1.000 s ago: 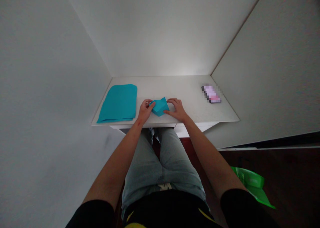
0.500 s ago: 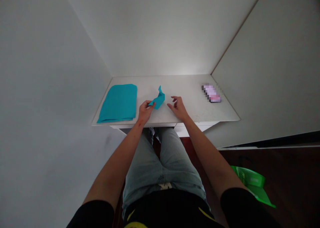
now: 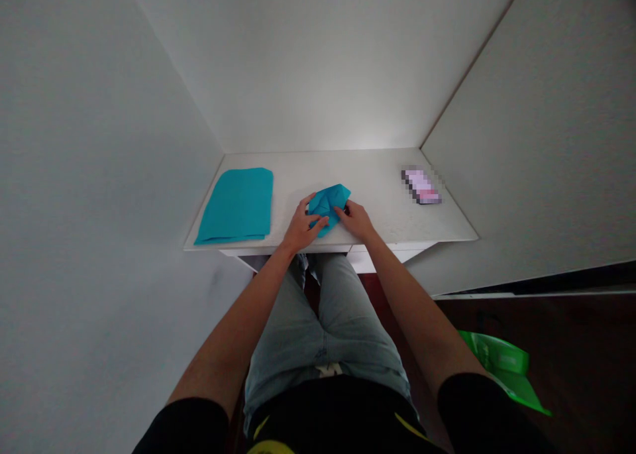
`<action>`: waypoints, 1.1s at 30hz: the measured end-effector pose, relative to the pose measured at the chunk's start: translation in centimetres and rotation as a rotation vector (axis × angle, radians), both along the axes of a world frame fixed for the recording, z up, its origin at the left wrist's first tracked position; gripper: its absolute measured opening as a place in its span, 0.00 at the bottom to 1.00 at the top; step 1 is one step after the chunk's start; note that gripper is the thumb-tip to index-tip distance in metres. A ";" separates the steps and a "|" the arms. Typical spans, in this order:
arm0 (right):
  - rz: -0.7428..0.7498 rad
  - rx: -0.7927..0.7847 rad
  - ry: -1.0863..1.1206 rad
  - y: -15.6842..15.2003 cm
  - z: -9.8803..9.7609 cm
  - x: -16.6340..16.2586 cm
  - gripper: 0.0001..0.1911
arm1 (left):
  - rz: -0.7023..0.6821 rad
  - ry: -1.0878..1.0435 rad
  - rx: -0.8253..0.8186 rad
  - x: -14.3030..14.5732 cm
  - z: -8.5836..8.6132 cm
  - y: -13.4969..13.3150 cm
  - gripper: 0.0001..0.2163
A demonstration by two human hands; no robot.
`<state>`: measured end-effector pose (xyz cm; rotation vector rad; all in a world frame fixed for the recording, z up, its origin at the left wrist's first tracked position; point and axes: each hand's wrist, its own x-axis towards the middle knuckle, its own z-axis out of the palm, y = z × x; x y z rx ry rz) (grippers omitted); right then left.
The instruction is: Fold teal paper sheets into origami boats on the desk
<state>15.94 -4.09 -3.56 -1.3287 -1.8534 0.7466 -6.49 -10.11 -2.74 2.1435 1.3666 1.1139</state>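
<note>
Possibly, uneven pulling could tear the creased, folded turquoise paper (image 3: pixel 325 201) mid-frame, which the left hand (image 3: pixel 299 228) and right hand (image 3: pixel 358 222) pinch between thumb and fingers.

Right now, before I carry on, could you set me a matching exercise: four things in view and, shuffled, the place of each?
1. small folded blue paper
2. large flat blue paper
3. pixelated phone
4. green plastic item

A. tabletop, right side
B. low at the right, against the dark floor
C. between left hand and right hand
D. tabletop, left side

Pairs: 1-C, 2-D, 3-A, 4-B
</note>
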 end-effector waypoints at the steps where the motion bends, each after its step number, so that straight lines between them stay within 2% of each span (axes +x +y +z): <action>1: 0.007 0.001 -0.048 0.1 -0.1 0.0 0.16 | 0.002 -0.041 -0.012 0.0 -0.2 0.1 0.17; 4: 0.014 0.004 -0.088 0.1 -0.1 0.2 0.19 | 0.046 -0.103 -0.028 -0.1 -0.4 0.2 0.15; 6: 0.049 0.014 -0.007 0.0 -0.1 0.3 0.20 | 0.090 -0.106 -0.033 -0.1 -0.5 0.4 0.14; 9: 0.135 0.008 0.161 -0.3 0.0 0.3 0.25 | 0.130 -0.103 -0.085 0.0 -0.3 0.7 0.17; 12: 0.149 -0.022 0.213 -0.5 0.2 0.3 0.28 | 0.137 -0.117 -0.119 0.1 0.1 0.7 0.20; 16: 0.125 -0.047 0.107 -0.8 0.6 0.3 0.26 | 0.133 -0.123 -0.081 0.1 0.5 0.5 0.11; 20: 0.191 -0.001 -0.023 -1.1 1.0 0.2 0.20 | 0.092 -0.050 -0.052 0.1 0.6 0.1 0.04; 27: 0.193 0.002 -0.120 -0.9 0.7 0.1 0.21 | 0.185 0.047 -0.044 0.5 0.5 -0.1 0.02; 33: 0.100 -0.036 -0.168 -0.9 0.5 -0.2 0.23 | 0.160 0.056 -0.021 0.5 0.6 -0.3 0.05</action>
